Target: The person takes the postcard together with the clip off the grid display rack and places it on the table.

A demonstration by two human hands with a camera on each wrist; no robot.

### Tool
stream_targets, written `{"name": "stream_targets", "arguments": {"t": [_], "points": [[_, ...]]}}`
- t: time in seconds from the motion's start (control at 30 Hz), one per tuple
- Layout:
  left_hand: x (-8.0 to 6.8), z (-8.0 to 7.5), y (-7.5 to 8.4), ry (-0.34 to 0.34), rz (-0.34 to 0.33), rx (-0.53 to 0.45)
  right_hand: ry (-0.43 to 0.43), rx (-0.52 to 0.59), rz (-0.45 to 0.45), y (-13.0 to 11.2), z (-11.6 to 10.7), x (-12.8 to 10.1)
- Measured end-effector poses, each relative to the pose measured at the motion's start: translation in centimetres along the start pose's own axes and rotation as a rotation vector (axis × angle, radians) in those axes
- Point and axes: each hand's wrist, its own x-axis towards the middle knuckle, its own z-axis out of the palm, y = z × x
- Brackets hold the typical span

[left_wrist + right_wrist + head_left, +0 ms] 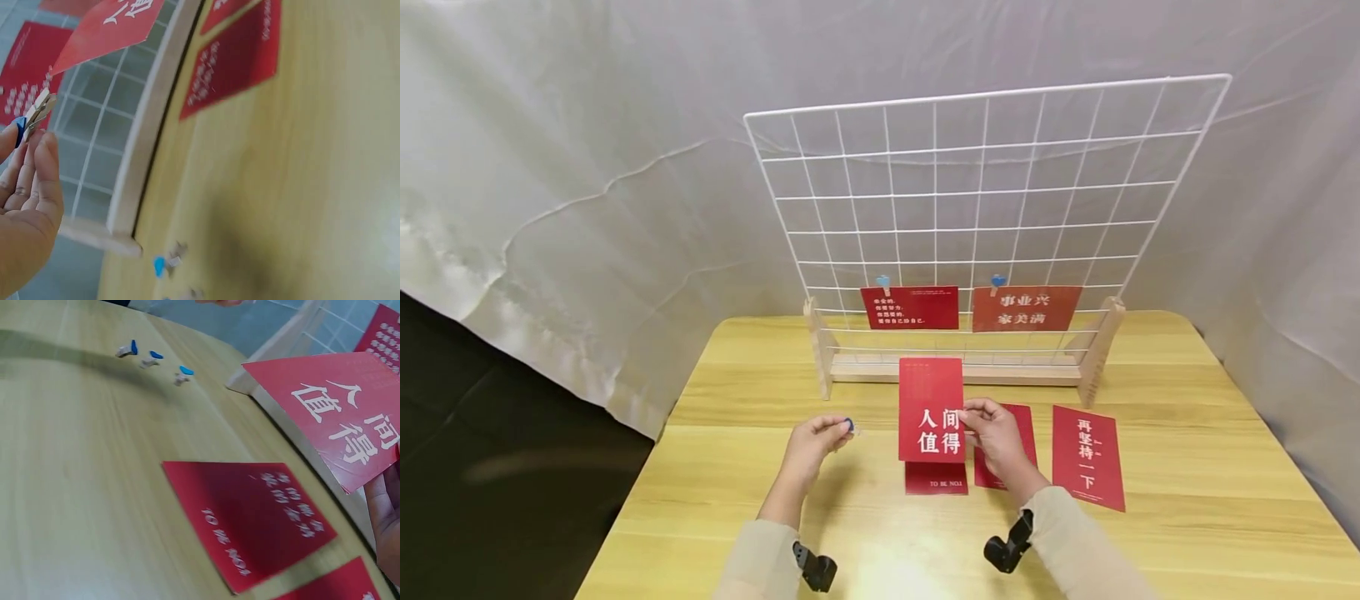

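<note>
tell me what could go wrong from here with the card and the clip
The right hand pinches the raised red card by one edge only, so it could swing or slip. The left hand holds the small clip by its fingers' tips, so it might drop among the spare clips on the table. Reaching toward the wire grid may knock the two hung cards.

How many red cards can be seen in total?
6: two clipped on the wire grid (), one held up by the right hand (), three flat on the table ().
</note>
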Motion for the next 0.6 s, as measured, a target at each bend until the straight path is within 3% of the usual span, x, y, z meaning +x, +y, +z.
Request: {"name": "stream_targets", "arguments": {"t": [0.17, 0.37, 0.6], "points": [[-1.0, -1.4, -1.2, 0.035, -0.026, 0.041, -0.007, -0.013, -0.017, 1.4, 1.3, 0.0], [-2.0, -3.2, -2.3, 0.078, -0.083, 0.117, 0.028, -0.004, 0.038, 2.5, 3.1, 0.2], [-2.5, -4.6, -3.4, 0.087, -0.09, 0.108, 0.005, -0.002, 0.071, 3.6, 4.8, 0.1]]}}
